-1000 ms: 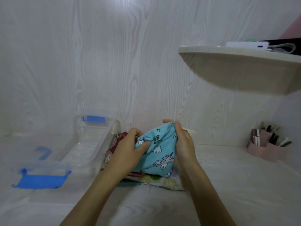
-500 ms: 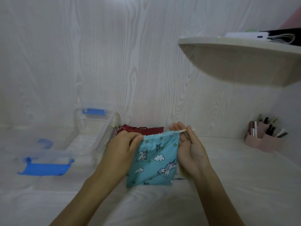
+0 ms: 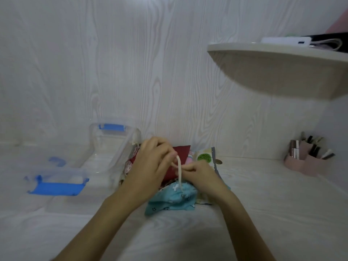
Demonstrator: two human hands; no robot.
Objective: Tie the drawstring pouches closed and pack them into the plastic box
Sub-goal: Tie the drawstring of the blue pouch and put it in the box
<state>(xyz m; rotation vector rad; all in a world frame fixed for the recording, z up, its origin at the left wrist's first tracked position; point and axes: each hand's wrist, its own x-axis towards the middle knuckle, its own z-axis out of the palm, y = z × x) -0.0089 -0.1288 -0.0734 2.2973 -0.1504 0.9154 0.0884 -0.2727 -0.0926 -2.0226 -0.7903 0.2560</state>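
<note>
A loose knot may be left, and the mouth reopened before the plastic box (image 3: 114, 146) at the left is reached, if grip is lost; the blue pouch (image 3: 169, 201) is laid on the table (image 3: 263, 213) just beneath the left hand (image 3: 150, 166) and right hand (image 3: 200, 173), by which its cream cord (image 3: 179, 172) is pinched.

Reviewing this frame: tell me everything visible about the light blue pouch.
The light blue pouch is soft printed fabric with small white and dark motifs, too blurred to read. It lies crumpled on the white table, in front of the other pouches, and its mouth is gathered shut. A cream drawstring runs straight up from the mouth. The left hand pinches its top end and the right hand grips it lower down.
</note>
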